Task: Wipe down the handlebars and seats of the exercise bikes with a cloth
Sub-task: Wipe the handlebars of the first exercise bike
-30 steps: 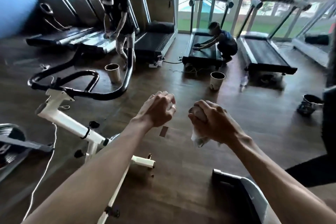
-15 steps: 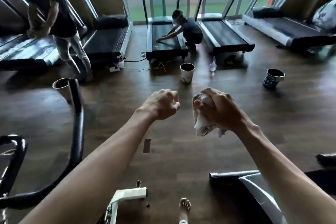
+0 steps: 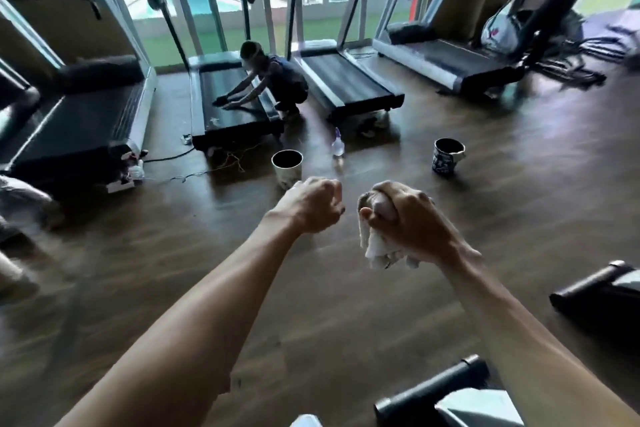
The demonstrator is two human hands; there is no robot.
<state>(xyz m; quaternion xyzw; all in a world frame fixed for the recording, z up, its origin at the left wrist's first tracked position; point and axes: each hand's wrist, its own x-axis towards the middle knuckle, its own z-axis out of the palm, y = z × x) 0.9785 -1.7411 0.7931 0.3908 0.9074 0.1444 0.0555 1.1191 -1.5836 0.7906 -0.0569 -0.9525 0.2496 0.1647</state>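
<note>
Head view: both arms reach forward over the wooden floor (image 3: pixel 519 184). The right hand (image 3: pixel 412 222) grasps a crumpled white cloth (image 3: pixel 377 250), which hangs below the fist. The left hand (image 3: pixel 311 206), just beside it, is clenched and holds nothing. A black bar of an exercise bike (image 3: pixel 433 388) lies lower right, near the bottom edge, its long axis slanting up to the right; the right hand is nearer to it.

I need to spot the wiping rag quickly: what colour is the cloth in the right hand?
Off-white, bunched in the right hand; the cloth shows in the head view.
</note>
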